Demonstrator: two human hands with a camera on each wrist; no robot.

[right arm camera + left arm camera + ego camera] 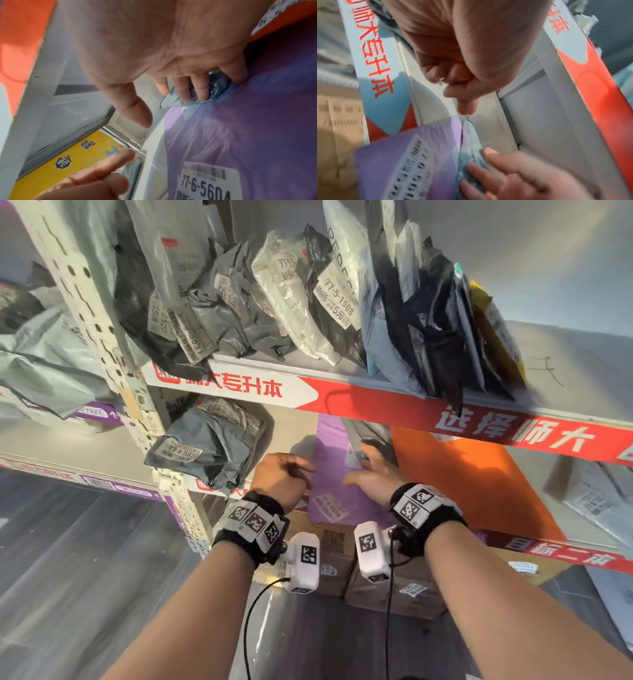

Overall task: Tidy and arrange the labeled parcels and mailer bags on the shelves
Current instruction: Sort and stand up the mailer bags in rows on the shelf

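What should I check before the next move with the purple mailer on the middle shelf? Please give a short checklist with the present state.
1. Right hand touches the purple mailer: ok; its fingers press a grey-blue bag lying against it.
2. Left hand has a grip on something: not ok; curled, holding nothing.
3. Mailer label readable: ok, 77-6-5604.
4. Mailer fully on the shelf: not ok; its lower end hangs over the front edge.
5. Orange parcel clear of the mailer: cannot tell.
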